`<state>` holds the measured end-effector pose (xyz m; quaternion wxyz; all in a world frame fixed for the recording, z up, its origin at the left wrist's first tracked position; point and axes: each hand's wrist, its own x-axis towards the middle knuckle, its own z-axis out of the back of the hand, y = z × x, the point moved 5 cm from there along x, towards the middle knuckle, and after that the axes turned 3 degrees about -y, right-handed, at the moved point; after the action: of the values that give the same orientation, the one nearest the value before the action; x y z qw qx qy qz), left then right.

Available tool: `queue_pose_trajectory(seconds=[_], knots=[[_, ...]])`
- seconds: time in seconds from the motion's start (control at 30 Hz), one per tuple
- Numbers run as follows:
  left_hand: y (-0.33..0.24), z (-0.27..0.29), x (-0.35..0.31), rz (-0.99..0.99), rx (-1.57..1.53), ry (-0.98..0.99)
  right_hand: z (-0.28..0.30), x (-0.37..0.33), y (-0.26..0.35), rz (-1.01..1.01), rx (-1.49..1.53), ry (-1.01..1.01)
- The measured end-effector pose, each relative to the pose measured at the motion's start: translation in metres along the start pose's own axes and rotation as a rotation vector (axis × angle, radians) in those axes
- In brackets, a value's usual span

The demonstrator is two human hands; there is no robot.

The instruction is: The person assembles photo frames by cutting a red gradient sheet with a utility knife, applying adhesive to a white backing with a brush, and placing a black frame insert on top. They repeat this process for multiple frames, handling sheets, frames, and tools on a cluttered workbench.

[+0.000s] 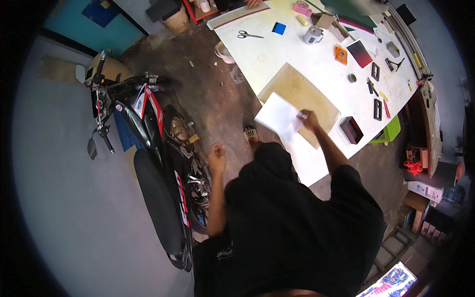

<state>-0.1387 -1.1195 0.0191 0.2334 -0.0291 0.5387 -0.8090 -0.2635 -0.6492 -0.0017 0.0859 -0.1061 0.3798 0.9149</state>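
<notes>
A white sheet of paper (278, 117) is in my right hand (308, 120), pinched at its right edge and slightly blurred. It hangs over the near corner of a yellowish cutting mat (316, 101), which lies on the white table (247, 59). My left hand (216, 157) is in the air between the table and a parked motorcycle, its fingers loosely bent and apart, with nothing visible in it. A dark open box (352, 130) stands on the table, to the right of the mat.
On the table are scissors (251, 34), a blue square pad (279, 28), a grey mug (312, 35), an orange packet (340, 55), black frames and small tools. A motorcycle (161, 198) stands at left. Another person's hand (253, 3) rests at the table's far edge.
</notes>
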Motion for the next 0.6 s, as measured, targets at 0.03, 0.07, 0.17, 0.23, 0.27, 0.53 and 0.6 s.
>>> queue_pose_trajectory(seconds=[0.03,0.07,0.17,0.23,0.27,0.53,0.6], knots=[[0.036,-0.001,0.015,0.043,0.039,0.051,0.017,0.024,-0.021,-0.040,-0.085,-0.101],[0.125,0.026,0.019,0.130,0.138,0.096,0.015,0.048,-0.032,-0.145,-0.140,-0.085],[0.233,0.085,0.020,0.524,0.506,0.322,0.028,0.096,-0.081,-0.401,-0.267,-0.055],[0.221,0.106,0.001,0.690,0.651,0.447,0.039,0.092,-0.097,-0.612,-0.414,-0.039],[0.219,0.124,-0.022,0.751,0.651,0.449,0.037,0.101,-0.064,-0.683,-0.526,-0.022],[0.179,0.138,0.037,0.771,0.529,0.477,-0.087,0.111,0.066,-0.170,-0.699,-0.141],[0.173,0.133,0.081,0.732,0.494,0.473,-0.149,0.118,0.094,-0.071,-0.365,0.065]])
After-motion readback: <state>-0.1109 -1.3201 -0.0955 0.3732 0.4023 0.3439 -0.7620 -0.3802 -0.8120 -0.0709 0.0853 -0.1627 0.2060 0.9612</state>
